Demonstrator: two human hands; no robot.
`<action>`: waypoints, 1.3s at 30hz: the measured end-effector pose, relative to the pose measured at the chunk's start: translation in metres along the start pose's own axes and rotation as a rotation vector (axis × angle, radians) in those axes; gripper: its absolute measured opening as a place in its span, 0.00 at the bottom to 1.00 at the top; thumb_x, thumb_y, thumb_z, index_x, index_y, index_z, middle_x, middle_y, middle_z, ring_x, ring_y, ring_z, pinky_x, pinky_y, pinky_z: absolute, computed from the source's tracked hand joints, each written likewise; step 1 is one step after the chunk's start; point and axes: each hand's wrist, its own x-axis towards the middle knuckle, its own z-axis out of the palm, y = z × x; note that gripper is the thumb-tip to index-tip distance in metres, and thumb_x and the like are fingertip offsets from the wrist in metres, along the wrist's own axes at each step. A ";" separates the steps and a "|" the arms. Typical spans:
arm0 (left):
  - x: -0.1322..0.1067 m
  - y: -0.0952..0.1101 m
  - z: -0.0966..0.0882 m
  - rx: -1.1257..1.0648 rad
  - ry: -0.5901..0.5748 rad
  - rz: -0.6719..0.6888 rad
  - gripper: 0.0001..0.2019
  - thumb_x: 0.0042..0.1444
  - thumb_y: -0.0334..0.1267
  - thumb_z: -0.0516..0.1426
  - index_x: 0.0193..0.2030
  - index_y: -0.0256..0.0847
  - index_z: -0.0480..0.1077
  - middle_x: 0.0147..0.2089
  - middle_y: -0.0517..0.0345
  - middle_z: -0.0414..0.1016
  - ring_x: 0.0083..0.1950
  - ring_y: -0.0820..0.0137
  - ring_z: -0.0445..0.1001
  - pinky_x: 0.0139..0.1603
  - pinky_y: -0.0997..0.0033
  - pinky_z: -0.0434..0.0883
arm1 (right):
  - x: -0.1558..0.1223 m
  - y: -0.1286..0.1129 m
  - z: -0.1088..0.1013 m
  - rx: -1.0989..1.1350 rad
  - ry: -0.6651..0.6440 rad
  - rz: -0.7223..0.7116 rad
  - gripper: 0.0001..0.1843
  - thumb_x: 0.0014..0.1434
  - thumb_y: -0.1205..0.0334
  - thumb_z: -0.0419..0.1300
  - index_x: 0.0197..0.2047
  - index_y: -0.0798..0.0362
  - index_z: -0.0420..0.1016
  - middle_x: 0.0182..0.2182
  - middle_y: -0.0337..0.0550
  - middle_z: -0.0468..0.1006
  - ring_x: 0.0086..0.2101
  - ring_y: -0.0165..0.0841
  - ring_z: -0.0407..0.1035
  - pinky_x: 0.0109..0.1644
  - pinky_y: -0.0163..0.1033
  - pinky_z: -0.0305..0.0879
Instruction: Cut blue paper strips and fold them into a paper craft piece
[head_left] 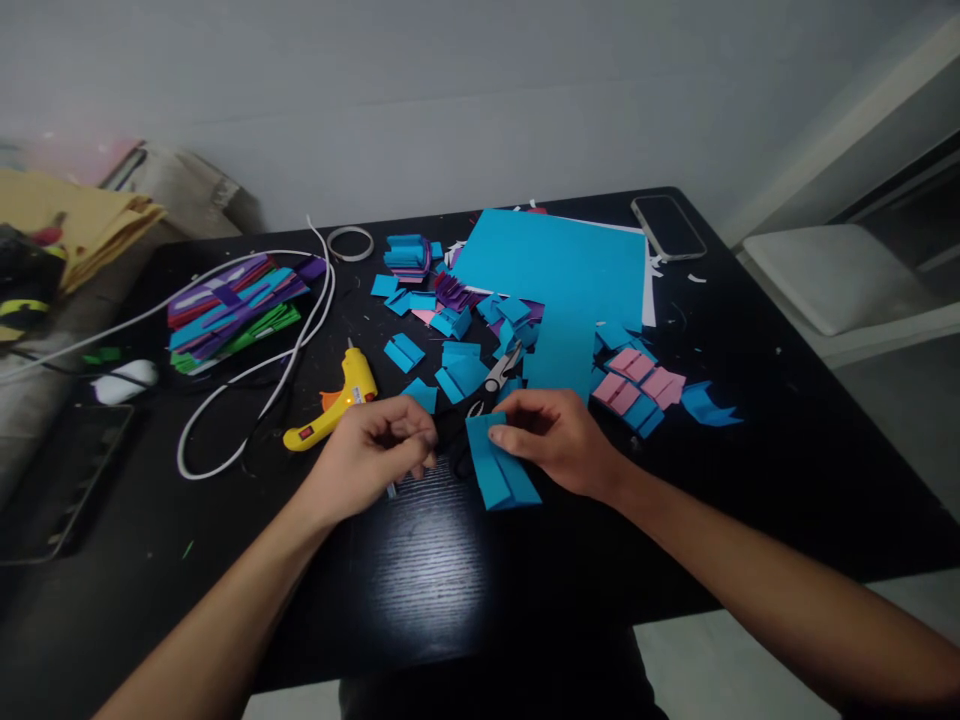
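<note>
My right hand (555, 435) pinches a folded blue paper strip (499, 465) between thumb and fingers, with its lower end flaring out. My left hand (379, 445) is to the left of the strip, fingers loosely curled and apart, with nothing visible in them. Between the hands, black-handled scissors (491, 385) lie on the table, their blades pointing away and handles partly behind the strip. A yellow glue gun (349, 400) rests just beyond my left hand. Folded blue paper pieces (461, 370) are scattered past the scissors.
A large blue sheet (555, 260) lies at the back of the black table (600, 570). Pink folded pieces (637, 380) and a phone (667, 227) are to the right. Leftward are a bundle of coloured strips (232, 305), a looping white cable (180, 450) and a tape roll (350, 243).
</note>
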 end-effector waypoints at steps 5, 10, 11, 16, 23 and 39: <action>-0.002 -0.002 0.008 0.002 -0.021 0.049 0.07 0.61 0.40 0.61 0.37 0.38 0.73 0.27 0.57 0.77 0.25 0.73 0.71 0.24 0.75 0.69 | 0.000 0.000 0.003 0.042 -0.031 0.034 0.13 0.51 0.56 0.75 0.33 0.55 0.81 0.26 0.37 0.75 0.26 0.28 0.66 0.30 0.34 0.63; -0.004 -0.005 0.016 0.093 -0.078 0.049 0.09 0.62 0.42 0.61 0.38 0.38 0.74 0.23 0.64 0.68 0.23 0.75 0.64 0.22 0.77 0.61 | -0.004 -0.002 0.010 0.005 -0.081 0.049 0.14 0.52 0.55 0.75 0.33 0.55 0.80 0.25 0.35 0.73 0.26 0.27 0.64 0.29 0.33 0.60; -0.005 -0.005 0.016 0.106 -0.094 0.043 0.09 0.62 0.42 0.61 0.36 0.38 0.74 0.22 0.65 0.66 0.22 0.76 0.63 0.22 0.77 0.60 | -0.005 -0.003 0.011 -0.008 -0.088 0.049 0.14 0.52 0.54 0.74 0.33 0.55 0.80 0.25 0.35 0.72 0.26 0.27 0.63 0.29 0.32 0.60; -0.005 -0.004 0.019 0.136 -0.135 0.029 0.08 0.60 0.39 0.61 0.33 0.36 0.73 0.22 0.69 0.60 0.22 0.79 0.55 0.22 0.79 0.53 | -0.008 -0.004 0.013 -0.081 -0.118 0.053 0.13 0.54 0.55 0.72 0.33 0.57 0.80 0.24 0.34 0.71 0.26 0.26 0.62 0.29 0.32 0.57; -0.004 -0.005 0.012 0.064 -0.125 0.008 0.07 0.59 0.37 0.61 0.31 0.37 0.72 0.23 0.64 0.69 0.23 0.78 0.63 0.23 0.79 0.61 | -0.006 -0.002 0.008 -0.050 -0.097 0.050 0.12 0.53 0.57 0.72 0.34 0.57 0.80 0.26 0.36 0.72 0.27 0.28 0.63 0.30 0.33 0.59; -0.004 -0.009 0.016 0.123 -0.061 0.059 0.11 0.63 0.44 0.61 0.38 0.37 0.74 0.22 0.67 0.63 0.22 0.77 0.63 0.22 0.78 0.60 | -0.004 -0.001 0.012 -0.003 -0.100 0.051 0.14 0.51 0.55 0.75 0.32 0.56 0.80 0.25 0.34 0.71 0.27 0.26 0.62 0.30 0.32 0.59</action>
